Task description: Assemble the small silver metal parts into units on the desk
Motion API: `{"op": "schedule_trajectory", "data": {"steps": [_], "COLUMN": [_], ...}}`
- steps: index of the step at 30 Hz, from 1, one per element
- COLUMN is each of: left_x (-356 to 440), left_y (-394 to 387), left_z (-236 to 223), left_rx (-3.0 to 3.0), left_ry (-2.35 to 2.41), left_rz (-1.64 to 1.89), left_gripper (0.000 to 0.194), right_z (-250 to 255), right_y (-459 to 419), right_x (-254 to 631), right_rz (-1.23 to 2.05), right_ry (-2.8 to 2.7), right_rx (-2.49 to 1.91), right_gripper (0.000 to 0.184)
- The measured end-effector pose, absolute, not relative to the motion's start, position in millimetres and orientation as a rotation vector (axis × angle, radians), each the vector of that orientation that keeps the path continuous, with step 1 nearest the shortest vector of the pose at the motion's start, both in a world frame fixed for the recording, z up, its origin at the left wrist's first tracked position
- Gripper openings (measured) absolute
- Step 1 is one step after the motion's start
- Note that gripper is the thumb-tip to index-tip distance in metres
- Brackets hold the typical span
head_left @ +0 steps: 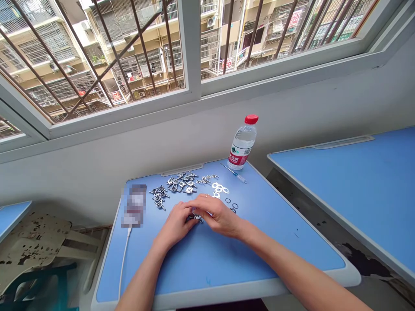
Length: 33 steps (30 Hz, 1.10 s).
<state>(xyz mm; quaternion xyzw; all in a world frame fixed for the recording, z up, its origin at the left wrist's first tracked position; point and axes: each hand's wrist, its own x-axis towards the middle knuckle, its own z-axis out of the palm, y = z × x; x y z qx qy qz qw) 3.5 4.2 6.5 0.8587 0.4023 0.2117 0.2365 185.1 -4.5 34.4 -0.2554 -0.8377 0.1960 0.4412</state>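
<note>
My left hand point(175, 224) and my right hand point(217, 214) meet near the middle of the blue desk point(227, 259), fingers curled around a small silver metal part point(196, 218). Most of that part is hidden by my fingers. Beyond my hands lie several similar silver parts in a loose scatter point(181, 183), with a smaller group point(158, 196) to their left. Flat silver pieces point(219, 188) and small dark rings point(231, 205) sit just past my right fingers.
A water bottle with a red cap point(243, 141) and a thin clear pen-like tool point(234, 173) stand at the desk's far edge. A blurred phone point(134, 206) with a white cable point(125, 259) lies at the left. Another blue desk point(350, 181) stands right; a worn chair point(32, 246) stands left.
</note>
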Motion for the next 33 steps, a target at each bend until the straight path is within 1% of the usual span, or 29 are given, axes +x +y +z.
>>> {"op": "schedule_trajectory", "data": {"steps": [7, 10, 14, 20, 29, 33], "left_x": [3.8, 4.0, 3.9, 5.5, 7.1, 7.2], "left_y": [3.6, 3.8, 4.8, 5.0, 6.4, 4.7], "left_z": [7.0, 7.0, 4.1, 1.0, 0.9, 2.1], "left_rx": [2.366, 2.365, 2.367, 2.363, 2.387, 2.399], "left_ry": [1.084, 1.06, 1.047, 1.029, 1.04, 1.084], "left_rz": [0.588, 0.599, 0.619, 0.61, 0.596, 0.564], "left_gripper": [0.011, 0.014, 0.012, 0.006, 0.011, 0.009], "right_z": [32.2, 31.4, 31.3, 28.7, 33.4, 35.7], "right_y": [-2.5, -2.0, -3.3, -3.5, -1.2, -1.7], "right_x": [186.1, 185.5, 182.5, 181.6, 185.9, 185.3], "right_rz": [0.479, 0.441, 0.389, 0.35, 0.468, 0.51], "right_ry": [-2.081, -2.075, -2.055, -2.082, -2.042, -2.009], "right_rx": [-0.629, -0.667, -0.715, -0.689, -0.743, -0.781], "right_gripper": [0.031, 0.026, 0.021, 0.025, 0.017, 0.016]}}
